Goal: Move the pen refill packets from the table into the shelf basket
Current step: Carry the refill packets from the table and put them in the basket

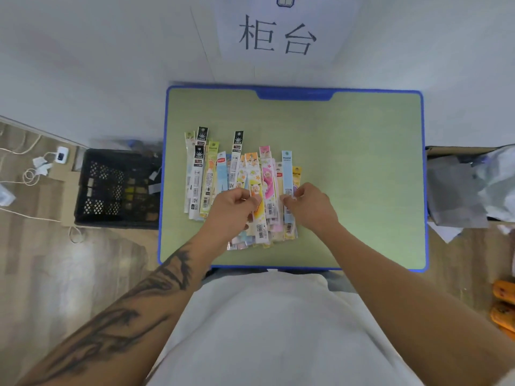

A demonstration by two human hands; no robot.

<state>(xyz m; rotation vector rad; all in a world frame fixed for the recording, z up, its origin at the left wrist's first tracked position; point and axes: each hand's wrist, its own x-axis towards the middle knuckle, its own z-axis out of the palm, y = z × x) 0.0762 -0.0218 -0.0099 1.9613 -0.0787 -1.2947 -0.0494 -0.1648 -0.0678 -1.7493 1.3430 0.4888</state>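
Two hands work at the near edge of the pile: the left hand (232,208) pinches a yellow-orange packet (257,197) in curled fingers, while the right hand (308,206) pinches a light-blue packet (287,176). The pen refill packets (239,185), perhaps twenty though overlap blurs the count, lie fanned on one green table (362,162). One black basket (117,188) sits left of it on the floor.

torso: plain white shirt (267,330), lower centre of frame | left forearm (133,310): bare, large dark tattoo running wrist to elbow, lower left | right forearm (395,288): bare, unmarked, lower right | no sleeves past elbows
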